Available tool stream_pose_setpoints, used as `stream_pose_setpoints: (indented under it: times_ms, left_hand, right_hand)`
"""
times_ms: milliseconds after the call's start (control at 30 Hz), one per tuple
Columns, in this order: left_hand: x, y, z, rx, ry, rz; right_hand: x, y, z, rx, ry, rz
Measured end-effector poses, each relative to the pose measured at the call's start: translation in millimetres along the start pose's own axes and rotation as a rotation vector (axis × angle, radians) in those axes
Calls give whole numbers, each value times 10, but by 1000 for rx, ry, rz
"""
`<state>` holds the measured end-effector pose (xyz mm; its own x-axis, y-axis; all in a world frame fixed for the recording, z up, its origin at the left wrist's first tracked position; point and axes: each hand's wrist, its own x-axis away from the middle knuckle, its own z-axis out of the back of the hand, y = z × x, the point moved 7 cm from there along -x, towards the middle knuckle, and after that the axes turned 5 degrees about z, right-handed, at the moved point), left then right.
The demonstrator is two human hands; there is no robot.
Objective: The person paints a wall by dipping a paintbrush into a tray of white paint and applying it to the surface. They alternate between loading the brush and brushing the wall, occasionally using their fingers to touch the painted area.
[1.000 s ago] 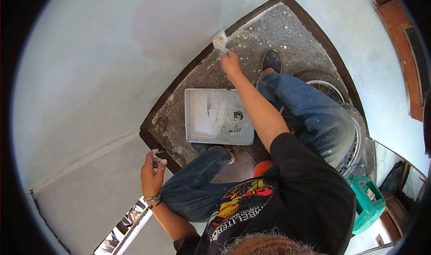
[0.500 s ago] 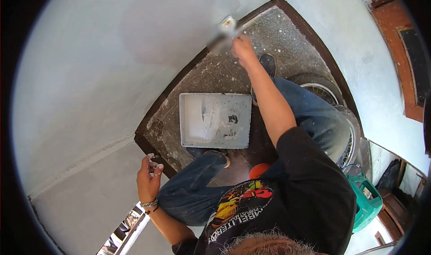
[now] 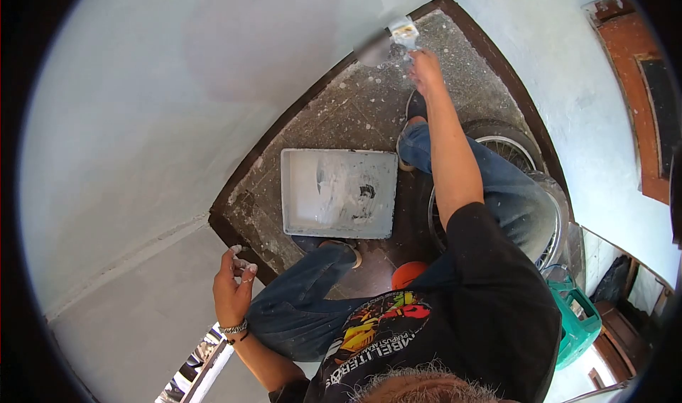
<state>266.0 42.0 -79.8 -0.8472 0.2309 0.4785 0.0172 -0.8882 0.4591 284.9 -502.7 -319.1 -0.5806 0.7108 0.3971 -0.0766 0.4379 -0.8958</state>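
Observation:
My right hand (image 3: 426, 72) is stretched far forward, its fingers closed on the handle of what looks like a wide, paint-covered brush (image 3: 404, 31). The brush head is at the foot of the pale wall (image 3: 142, 105), by the dark baseboard (image 3: 284, 115); a blurred patch beside it hides the exact contact. On the floor between my feet lies a grey paint tray (image 3: 339, 234), with white paint (image 3: 301, 190) pooled on its left side and smears on its right. My left hand (image 3: 234, 287) hovers near the left knee, fingers loosely bent and apart, white paint on the tips, nothing seen in it.
To the right of my leg stand spoked wheels with tires (image 3: 503, 137). A red-orange round object (image 3: 408, 274) sits near my body. A green plastic item (image 3: 577, 318) is at the lower right, below a wooden frame (image 3: 629, 83) in the wall. White spots speckle the floor (image 3: 341, 112).
My right hand and the brush have moved to the right along the foot of the wall, toward the corner. My left hand and the tray are almost where they were.

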Motion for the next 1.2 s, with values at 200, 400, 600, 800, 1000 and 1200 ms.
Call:
stream_pose_setpoints:
  times_ms: [200, 400, 600, 800, 1000, 1200]
  left_hand:
    - [12, -59, 27, -49, 25, 18]
    - [14, 7, 23, -29, 12, 15]
    - [29, 67, 47, -47, 11, 13]
    - [38, 13, 45, -29, 19, 14]
    - [63, 93, 102, 4, 10, 42]
    - [134, 34, 125, -16, 48, -33]
  right_hand:
    - [-396, -7, -27, 134, -20, -132]
    - [-543, -647, -277, 131, -177, -104]
    - [258, -715, 19, 31, -122, -23]
    - [238, 382, -288, 12, -157, -343]
    - [26, 38, -736, 168, -269, -261]
    - [940, -695, -536, 19, -315, -62]
